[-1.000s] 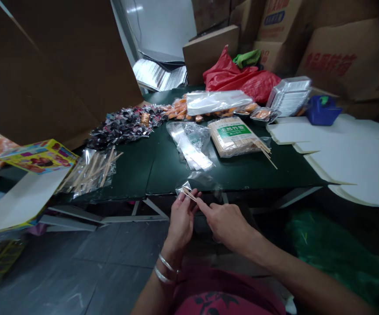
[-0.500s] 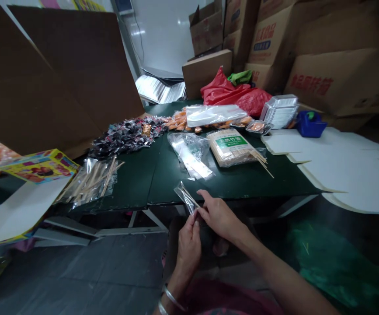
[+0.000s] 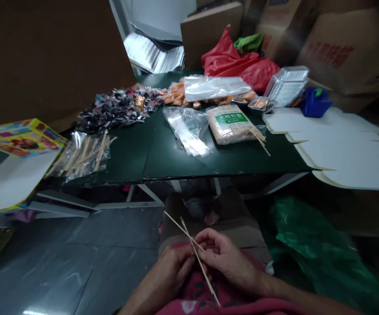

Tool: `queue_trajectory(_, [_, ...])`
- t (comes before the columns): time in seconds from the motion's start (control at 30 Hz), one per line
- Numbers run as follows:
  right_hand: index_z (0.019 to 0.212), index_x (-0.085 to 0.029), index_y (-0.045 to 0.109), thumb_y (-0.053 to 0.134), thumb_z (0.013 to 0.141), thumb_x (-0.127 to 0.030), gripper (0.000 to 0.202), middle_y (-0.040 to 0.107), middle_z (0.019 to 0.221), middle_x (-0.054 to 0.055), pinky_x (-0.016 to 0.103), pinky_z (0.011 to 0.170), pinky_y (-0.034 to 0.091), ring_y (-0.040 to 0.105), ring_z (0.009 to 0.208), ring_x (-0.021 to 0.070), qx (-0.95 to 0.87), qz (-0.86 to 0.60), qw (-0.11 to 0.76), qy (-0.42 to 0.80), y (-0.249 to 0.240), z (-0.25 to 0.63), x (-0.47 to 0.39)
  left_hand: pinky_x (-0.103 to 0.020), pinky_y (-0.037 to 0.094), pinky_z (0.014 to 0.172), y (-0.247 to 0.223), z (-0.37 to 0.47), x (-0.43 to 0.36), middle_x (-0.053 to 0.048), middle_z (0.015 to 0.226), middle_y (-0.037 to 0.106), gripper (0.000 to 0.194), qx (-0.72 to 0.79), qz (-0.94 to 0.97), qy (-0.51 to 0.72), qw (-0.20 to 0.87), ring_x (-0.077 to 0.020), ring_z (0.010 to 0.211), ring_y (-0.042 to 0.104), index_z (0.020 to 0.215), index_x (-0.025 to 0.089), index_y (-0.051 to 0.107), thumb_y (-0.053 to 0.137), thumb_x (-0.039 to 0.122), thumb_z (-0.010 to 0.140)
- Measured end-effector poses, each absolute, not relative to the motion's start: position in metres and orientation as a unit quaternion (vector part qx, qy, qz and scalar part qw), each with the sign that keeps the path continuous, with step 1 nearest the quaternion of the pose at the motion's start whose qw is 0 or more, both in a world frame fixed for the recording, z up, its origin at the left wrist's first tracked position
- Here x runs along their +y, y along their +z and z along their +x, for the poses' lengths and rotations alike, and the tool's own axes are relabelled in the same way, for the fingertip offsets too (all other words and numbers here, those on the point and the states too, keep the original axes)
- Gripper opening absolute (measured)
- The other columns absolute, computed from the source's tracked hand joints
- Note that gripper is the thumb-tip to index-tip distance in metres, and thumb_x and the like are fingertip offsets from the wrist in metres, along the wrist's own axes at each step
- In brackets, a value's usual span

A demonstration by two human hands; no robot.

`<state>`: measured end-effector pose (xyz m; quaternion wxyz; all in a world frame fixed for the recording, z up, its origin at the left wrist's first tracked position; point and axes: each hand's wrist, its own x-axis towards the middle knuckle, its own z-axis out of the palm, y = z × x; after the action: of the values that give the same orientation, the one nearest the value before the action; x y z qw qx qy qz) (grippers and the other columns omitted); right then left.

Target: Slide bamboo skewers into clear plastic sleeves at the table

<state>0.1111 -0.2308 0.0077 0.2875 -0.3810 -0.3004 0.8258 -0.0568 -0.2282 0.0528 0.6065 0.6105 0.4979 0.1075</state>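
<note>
Low over my lap, my left hand [image 3: 176, 263] is closed around thin bamboo sticks [image 3: 205, 276] that slant down to the right. My right hand [image 3: 224, 256] pinches the end of another bamboo stick [image 3: 178, 225], which crosses over them. The two hands nearly touch. No clear sleeve can be made out in them. On the table, a pack of bamboo sticks [image 3: 230, 127] with a green label lies beside flat clear plastic sleeves [image 3: 189, 129]. More sticks in clear sleeves [image 3: 81, 155] lie in a pile at the table's left front.
Behind stand a heap of small dark packets [image 3: 117, 109], orange-coloured packets [image 3: 176, 94] and a red bag [image 3: 235, 65]. White card sheets [image 3: 349, 144] cover the right side, near a blue holder [image 3: 316, 102]. A yellow printed box [image 3: 25, 140] is at left; a green bag [image 3: 317, 249] hangs low right.
Both hands have come down from the table edge to my lap. The clear sleeve seen around the sticks earlier is no longer visible; the sticks now cross. The view has tilted downward.
</note>
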Motion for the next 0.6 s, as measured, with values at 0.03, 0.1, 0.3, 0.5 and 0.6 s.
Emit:
queue_trajectory(0.03, [0.091,-0.016,0.054,0.069,0.075,-0.043,0.035,0.055,0.07,-0.003,0.02,0.049,0.042,0.052,0.053,0.0081,-0.338,-0.394,0.285,0.806,0.01,0.115,-0.23,-0.021,0.042,0.073,0.05,-0.055,-0.228,-0.002,0.084,0.07,0.029,0.496,0.593,0.122,0.623,-0.0147,0.078,0.061,0.089,0.019,0.071,0.043,0.025,0.089])
queue_trajectory(0.1, [0.088,-0.015,0.057,0.062,0.081,-0.039,0.026,0.058,0.07,-0.001,0.02,0.054,0.044,0.055,0.059,0.0096,-0.428,-0.42,0.29,0.746,0.013,0.124,-0.225,-0.023,0.043,0.073,0.042,-0.053,-0.228,-0.003,0.082,0.069,0.028,0.504,0.535,0.153,0.66,-0.0156,0.079,0.06,0.088,0.016,0.07,0.047,0.03,0.087])
queue_trajectory(0.3, [0.116,-0.021,0.062,0.047,0.089,-0.019,0.03,0.067,0.11,0.005,0.027,0.087,0.047,0.062,0.1,0.0171,-0.68,-0.443,0.233,0.536,0.039,0.176,-0.211,-0.024,0.044,0.068,0.019,-0.053,-0.24,-0.006,0.079,0.07,0.039,0.548,0.328,0.19,0.746,-0.0147,0.071,0.06,0.098,0.013,0.064,0.061,0.046,0.077])
queue_trajectory(0.5, [0.109,-0.031,0.066,0.046,0.085,-0.007,0.039,0.072,0.093,-0.001,0.022,0.071,0.051,0.067,0.081,0.0141,-0.792,-0.334,0.077,0.505,0.094,0.2,-0.204,-0.026,0.045,0.07,0.012,-0.05,-0.239,-0.006,0.083,0.07,0.039,0.58,0.336,0.221,0.708,-0.0166,0.076,0.061,0.101,0.014,0.064,0.063,0.042,0.075])
queue_trajectory(0.6, [0.102,-0.032,0.068,0.048,0.084,-0.01,0.035,0.071,0.077,0.0,0.024,0.063,0.051,0.066,0.067,0.015,-0.806,-0.375,0.074,0.453,0.097,0.2,-0.208,-0.028,0.046,0.073,0.008,-0.049,-0.237,-0.007,0.084,0.071,0.04,0.588,0.305,0.247,0.707,-0.0174,0.077,0.063,0.103,0.013,0.061,0.062,0.041,0.075])
